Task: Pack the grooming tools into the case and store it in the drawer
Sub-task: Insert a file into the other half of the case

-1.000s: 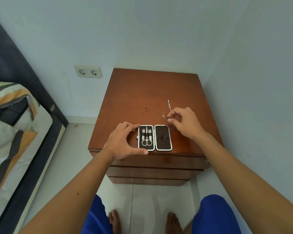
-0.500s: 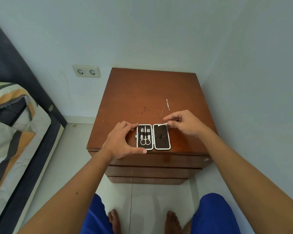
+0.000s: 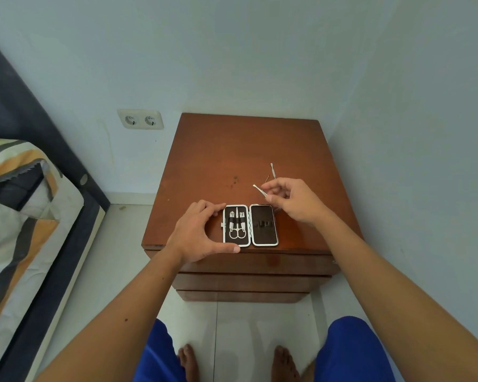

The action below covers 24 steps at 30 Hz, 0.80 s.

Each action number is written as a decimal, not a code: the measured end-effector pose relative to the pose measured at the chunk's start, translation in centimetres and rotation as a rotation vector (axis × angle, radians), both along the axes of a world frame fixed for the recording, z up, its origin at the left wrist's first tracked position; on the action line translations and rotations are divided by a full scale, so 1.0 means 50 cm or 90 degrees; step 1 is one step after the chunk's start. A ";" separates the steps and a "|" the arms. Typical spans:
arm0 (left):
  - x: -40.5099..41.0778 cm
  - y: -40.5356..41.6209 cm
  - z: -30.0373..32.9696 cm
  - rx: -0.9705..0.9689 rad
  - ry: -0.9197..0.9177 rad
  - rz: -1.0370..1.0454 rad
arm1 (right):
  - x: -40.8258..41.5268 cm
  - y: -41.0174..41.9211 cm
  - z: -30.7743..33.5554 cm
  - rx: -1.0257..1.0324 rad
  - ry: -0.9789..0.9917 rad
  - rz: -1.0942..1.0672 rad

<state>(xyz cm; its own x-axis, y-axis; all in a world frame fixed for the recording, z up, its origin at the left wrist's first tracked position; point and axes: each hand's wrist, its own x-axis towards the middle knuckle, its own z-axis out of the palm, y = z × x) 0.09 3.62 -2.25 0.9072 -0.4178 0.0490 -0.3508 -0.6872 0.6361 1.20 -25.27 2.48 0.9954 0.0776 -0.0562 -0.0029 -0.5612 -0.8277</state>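
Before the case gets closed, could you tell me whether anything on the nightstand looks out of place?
Yes: two thin metal tools lie loose on the nightstand, beyond the open case. The case's right half looks empty. The right hand pinches a third tool above the top, not yet slotted in. Nothing looks spilled or damaged.

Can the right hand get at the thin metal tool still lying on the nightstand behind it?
Probably yes. The thin metal tool lies in the open just beyond the right hand, with nothing between them. But that hand already pinches a small tool, so its fingers are occupied.
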 end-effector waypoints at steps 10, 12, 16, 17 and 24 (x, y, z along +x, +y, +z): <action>0.000 -0.001 0.001 0.003 0.002 -0.003 | -0.003 0.002 0.000 0.087 0.006 0.037; 0.000 -0.001 0.001 0.004 0.002 -0.002 | -0.003 0.004 0.000 0.091 0.010 0.037; 0.000 -0.001 0.002 0.003 0.003 -0.002 | -0.001 0.004 -0.012 0.082 -0.008 0.018; 0.000 -0.001 0.002 0.003 0.002 -0.001 | -0.001 0.004 -0.016 0.063 -0.018 0.017; 0.001 0.000 0.000 0.008 -0.002 -0.002 | -0.007 0.009 -0.049 0.012 -0.045 0.009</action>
